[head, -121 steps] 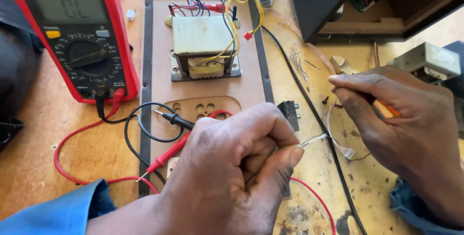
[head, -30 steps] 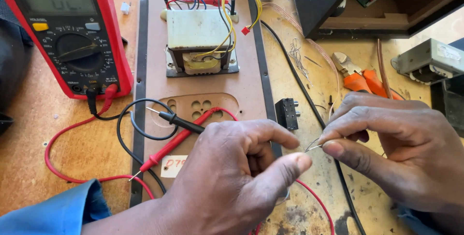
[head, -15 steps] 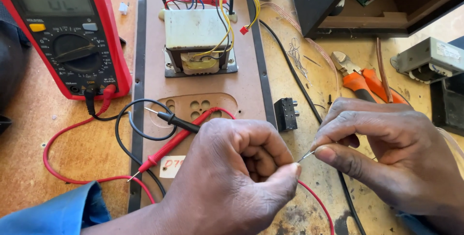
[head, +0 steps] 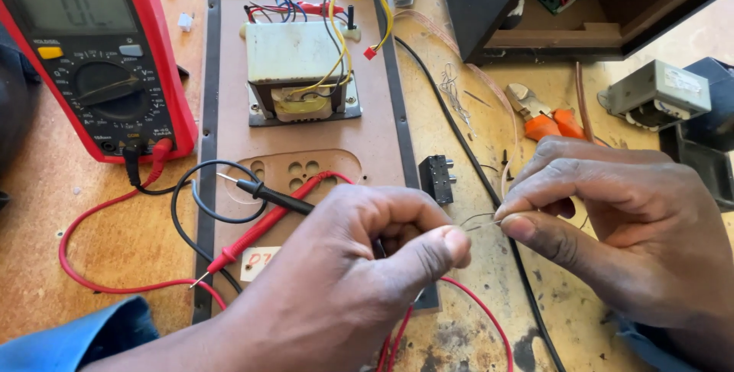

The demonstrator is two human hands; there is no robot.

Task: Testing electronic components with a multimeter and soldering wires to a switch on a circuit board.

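Observation:
My left hand [head: 359,272] is closed at the bottom centre, thumb and fingers pinching one end of a thin bare wire [head: 478,221]. My right hand [head: 612,223] pinches the other end of that wire between thumb and forefinger, just to the right. Both hands hover over a brown board [head: 229,112] that carries a transformer [head: 300,70] with yellow, red and blue leads. What else the left hand encloses is hidden.
A red multimeter [head: 92,55] lies at the top left, its red probe [head: 260,230] and black probe [head: 271,194] resting on the board. Orange-handled pliers [head: 543,116], a small black component [head: 437,177], a grey metal part [head: 656,95] and a dark cabinet [head: 566,5] sit to the right.
My right hand has come from the pliers' side to the left hand and taken the wire's end between its fingertips. The view has shifted slightly.

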